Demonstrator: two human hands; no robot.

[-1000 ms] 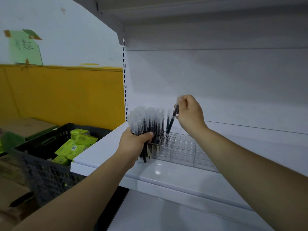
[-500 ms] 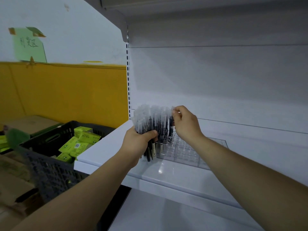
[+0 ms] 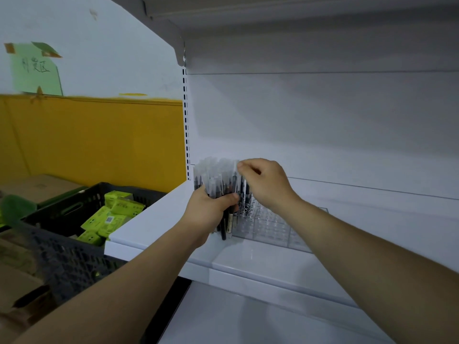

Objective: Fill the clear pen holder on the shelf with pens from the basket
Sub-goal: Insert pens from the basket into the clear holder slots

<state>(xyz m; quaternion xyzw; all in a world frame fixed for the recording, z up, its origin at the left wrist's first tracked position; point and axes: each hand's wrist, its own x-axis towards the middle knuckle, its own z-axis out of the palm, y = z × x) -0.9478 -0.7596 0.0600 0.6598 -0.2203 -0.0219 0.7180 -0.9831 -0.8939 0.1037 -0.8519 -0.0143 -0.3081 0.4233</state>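
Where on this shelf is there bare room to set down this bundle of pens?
Bare shelf lies left of the pen bundle, toward the basket; along the front edge before the clear holder; and right of the holder. Crowded: the holder's left end, where the left hand grips the bundle and the right hand pinches a pen.

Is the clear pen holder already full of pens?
No, the clear pen holder has only a few pens at its left end; the rest of it shows empty.

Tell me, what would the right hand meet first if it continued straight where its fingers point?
Probably the bundle of clear-capped black pens gripped by the left hand; the right hand seems to pinch one cap there.
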